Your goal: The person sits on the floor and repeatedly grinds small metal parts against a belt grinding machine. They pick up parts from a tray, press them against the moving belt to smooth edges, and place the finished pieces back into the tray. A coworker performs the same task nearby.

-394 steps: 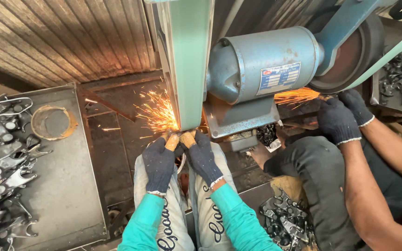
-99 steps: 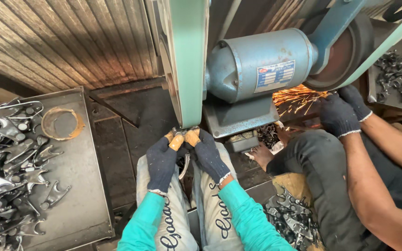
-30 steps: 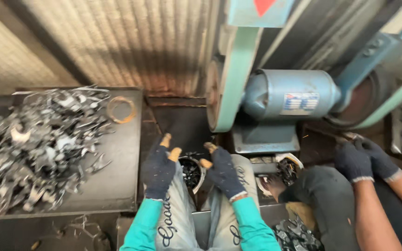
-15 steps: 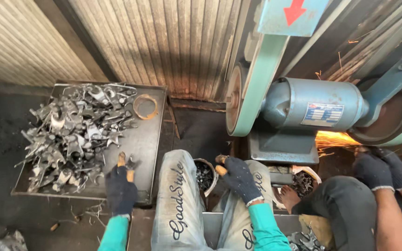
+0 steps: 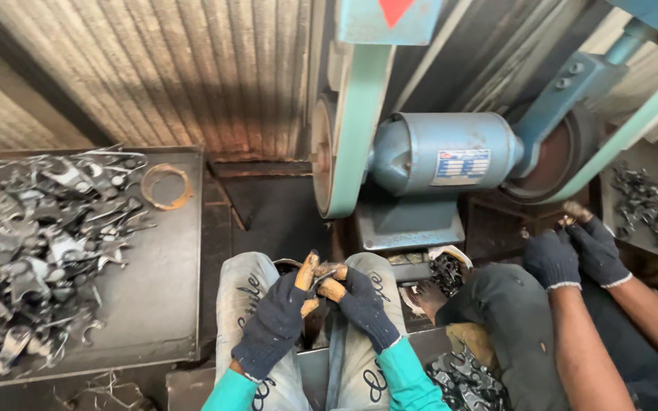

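Half a second earlier the left hand (image 5: 274, 326) was reaching out over the tray of metal parts; it has now been brought back to the lap, where it is met by the right hand (image 5: 365, 307) above the knees. A small metal piece (image 5: 323, 275) is pinched between both hands, with the tan-tipped fingers (image 5: 306, 272) of the dark gloves closed around it; how much of the piece lies under each hand cannot be told. The wrists are bent inward, the teal sleeves entering from 6 o'clock. Just behind the hands, between the thighs, a bowl (image 5: 289, 264) is partly covered by them. At 12 o'clock from the hands the green-framed belt grinder (image 5: 352, 137) stands upright, with its blue motor (image 5: 443, 156) at 1 o'clock; the sparks seen earlier at the co-worker's side are no longer visible. At 9 to 10 o'clock a dark tray (image 5: 163, 289) carries a heap of metal parts (image 5: 36, 243) and a rusty ring (image 5: 165, 186). At 3 o'clock a co-worker's gloved hands (image 5: 573, 255) are held near the far wheel, well apart from the person's own hands.
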